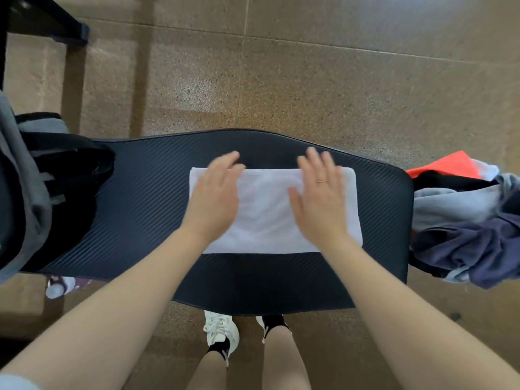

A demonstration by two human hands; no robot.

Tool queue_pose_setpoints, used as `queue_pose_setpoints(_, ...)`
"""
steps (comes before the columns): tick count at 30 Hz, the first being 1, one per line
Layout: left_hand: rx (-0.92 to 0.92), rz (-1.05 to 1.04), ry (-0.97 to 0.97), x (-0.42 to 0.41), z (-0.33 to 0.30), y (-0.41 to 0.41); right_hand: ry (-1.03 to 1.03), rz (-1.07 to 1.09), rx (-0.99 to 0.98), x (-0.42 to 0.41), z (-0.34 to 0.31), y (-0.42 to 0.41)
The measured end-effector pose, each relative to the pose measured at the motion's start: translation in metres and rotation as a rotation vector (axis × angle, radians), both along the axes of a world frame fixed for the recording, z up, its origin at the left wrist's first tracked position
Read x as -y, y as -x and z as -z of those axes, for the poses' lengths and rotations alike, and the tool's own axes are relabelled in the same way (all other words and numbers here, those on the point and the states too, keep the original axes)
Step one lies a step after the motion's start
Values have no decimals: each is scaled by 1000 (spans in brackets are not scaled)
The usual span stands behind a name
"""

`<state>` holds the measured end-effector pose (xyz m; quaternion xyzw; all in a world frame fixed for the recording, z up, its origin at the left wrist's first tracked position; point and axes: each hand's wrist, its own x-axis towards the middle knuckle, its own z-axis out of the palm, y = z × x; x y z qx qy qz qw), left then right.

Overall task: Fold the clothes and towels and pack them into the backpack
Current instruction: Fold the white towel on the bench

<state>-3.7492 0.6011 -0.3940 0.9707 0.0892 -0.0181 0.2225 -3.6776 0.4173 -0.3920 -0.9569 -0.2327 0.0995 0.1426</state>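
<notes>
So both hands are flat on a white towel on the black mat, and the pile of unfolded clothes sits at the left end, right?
Not quite. The head view shows both hands, left and right, flat on the white towel on the black mat, but the clothes pile sits at the right end.

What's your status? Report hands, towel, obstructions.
Left hand and right hand open, flat over folded white rectangular towel on black ribbed mat. Grey-black backpack left, unfolded clothes pile right. Nothing obstructing.

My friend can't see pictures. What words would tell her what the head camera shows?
Seen from above, a person's left hand and right hand, fingers straight, lie over a folded white towel on a black mat. A backpack sits at the mat's left end and a pile of unfolded clothes at its right.
</notes>
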Motion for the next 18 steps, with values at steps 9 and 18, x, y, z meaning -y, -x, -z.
queue_pose_setpoints(9,-160,233,-244,0,32,34,114,-225,14,-14,42,35)
queue_pose_setpoints(18,-267,194,-225,4,25,26,281,99,-87,64,30,18)
